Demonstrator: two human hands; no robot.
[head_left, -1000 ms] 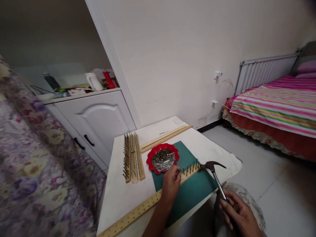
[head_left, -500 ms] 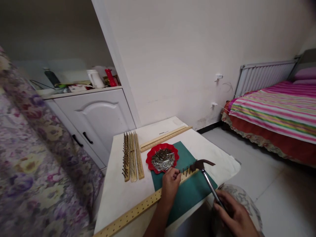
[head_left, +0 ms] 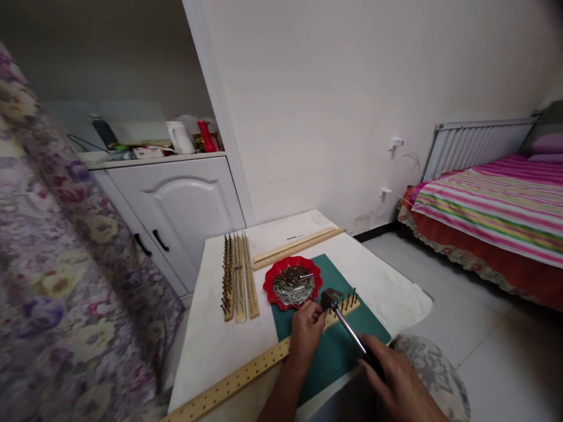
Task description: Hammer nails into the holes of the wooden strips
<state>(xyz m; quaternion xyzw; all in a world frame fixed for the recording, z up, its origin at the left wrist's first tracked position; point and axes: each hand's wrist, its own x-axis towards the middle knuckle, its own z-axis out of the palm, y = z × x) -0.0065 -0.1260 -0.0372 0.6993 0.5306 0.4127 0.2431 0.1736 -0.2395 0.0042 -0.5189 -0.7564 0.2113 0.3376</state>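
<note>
My right hand point(head_left: 391, 375) is wrapped round the dark grip of a claw hammer point(head_left: 348, 329). The hammer's head is down beside the fingertips of my left hand point(head_left: 307, 328), which are pinched together on a nail; the nail is mostly hidden. Beneath both lies a long wooden strip point(head_left: 259, 362) with rows of holes, running diagonally across a green mat point(head_left: 328, 357). Several nails point(head_left: 352, 299) stand in the strip's right end, some leaning. Just beyond my left hand, a red scalloped bowl point(head_left: 269, 287) holds a heap of loose nails point(head_left: 294, 284).
On the white table point(head_left: 211, 346), a nail-studded strip point(head_left: 227, 281) and other wooden strips point(head_left: 251, 287) lie at the left. More strips point(head_left: 299, 246) lie at the back. A white cabinet point(head_left: 185, 217) stands behind left, a bed point(head_left: 492, 193) at right.
The hammer head has moved left, from the far end of the nail row to my left fingertips. My right hand moved left with it. The view has shifted slightly.
</note>
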